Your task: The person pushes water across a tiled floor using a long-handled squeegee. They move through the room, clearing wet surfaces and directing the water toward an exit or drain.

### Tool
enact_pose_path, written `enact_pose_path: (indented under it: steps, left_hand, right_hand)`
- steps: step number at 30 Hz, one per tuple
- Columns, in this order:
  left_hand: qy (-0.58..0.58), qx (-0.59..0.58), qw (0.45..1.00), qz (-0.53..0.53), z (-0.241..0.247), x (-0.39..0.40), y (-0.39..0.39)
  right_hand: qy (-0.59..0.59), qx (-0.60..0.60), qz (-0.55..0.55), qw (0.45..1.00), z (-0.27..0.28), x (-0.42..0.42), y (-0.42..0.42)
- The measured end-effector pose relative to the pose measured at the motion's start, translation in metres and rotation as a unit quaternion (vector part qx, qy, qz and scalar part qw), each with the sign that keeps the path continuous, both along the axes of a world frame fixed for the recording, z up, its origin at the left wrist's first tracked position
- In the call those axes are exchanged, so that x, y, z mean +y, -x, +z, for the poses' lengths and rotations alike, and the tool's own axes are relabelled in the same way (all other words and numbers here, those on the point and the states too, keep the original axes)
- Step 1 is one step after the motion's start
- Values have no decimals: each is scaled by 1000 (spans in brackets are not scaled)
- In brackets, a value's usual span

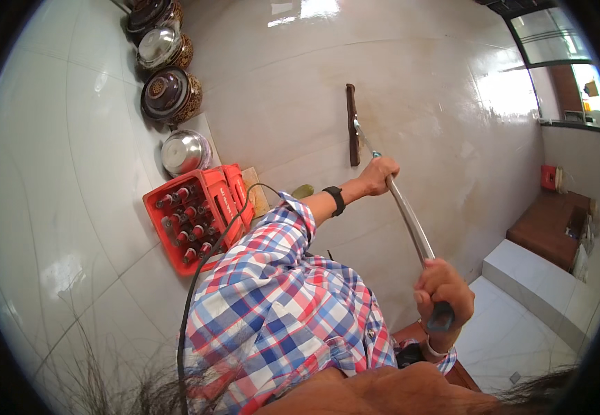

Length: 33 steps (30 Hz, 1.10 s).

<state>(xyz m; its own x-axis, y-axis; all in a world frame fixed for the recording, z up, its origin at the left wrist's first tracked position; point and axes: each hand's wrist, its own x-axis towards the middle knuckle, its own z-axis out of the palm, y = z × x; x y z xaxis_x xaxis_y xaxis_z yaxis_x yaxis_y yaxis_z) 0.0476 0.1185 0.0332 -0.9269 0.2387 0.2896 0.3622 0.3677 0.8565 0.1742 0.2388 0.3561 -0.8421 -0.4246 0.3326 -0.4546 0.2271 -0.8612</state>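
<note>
A long-handled floor wiper runs diagonally before me, its metal handle (pixel 410 218) held in both hands. My left hand (pixel 378 175), with a black band on the wrist, is wrapped around the lower part of the shaft. Nearer my body, my right hand (pixel 444 293) grips the top end, where a dark grey handle cap (pixel 441 317) sticks out below the fingers. The narrow dark brown wiper head (pixel 352 124) lies on the glossy tiled floor (pixel 289 98). A pale blue joint links head and handle.
Left stands a red plastic crate (pixel 196 181) of glass bottles (pixel 190 212). Beyond it are a steel bowl (pixel 183 153) and patterned lidded pots (pixel 167 96) along the white tiled wall (pixel 71 171). A black cable (pixel 196 270) hangs by my left arm. Right is a brown-topped ledge (pixel 546 225).
</note>
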Motion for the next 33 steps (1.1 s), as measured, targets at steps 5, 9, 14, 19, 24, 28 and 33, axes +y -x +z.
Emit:
enact_pose_path:
  steps: [5,9,14,19,24,28,33]
  left_hand:
    - [110,65,968,-215,19,15,-11]
    - [38,86,982,-166,30,30,-69]
    - [56,75,973,-211,21,27,-142]
    - [142,-65,836,-525,-1,1,-204]
    - [213,-2,793,-570,-17,-54,-262]
    - [222,-18,795,-564,-13,-60,-257]
    - [177,-32,866,-466,-6,-47,-224]
  right_hand:
    - [-13,-55,-62,996,16,47,-45]
    - [90,-113,-209,967,39,48,-85]
    - [196,-190,-56,960,7,124,-180]
    - [47,-251,-185,949,-9,54,-269]
    - [-129,-436,-263,851,3,5,-320]
    - [-249,-496,-239,797,26,-7,-331]
    - [-63,-652,-299,694,17,-5,-302]
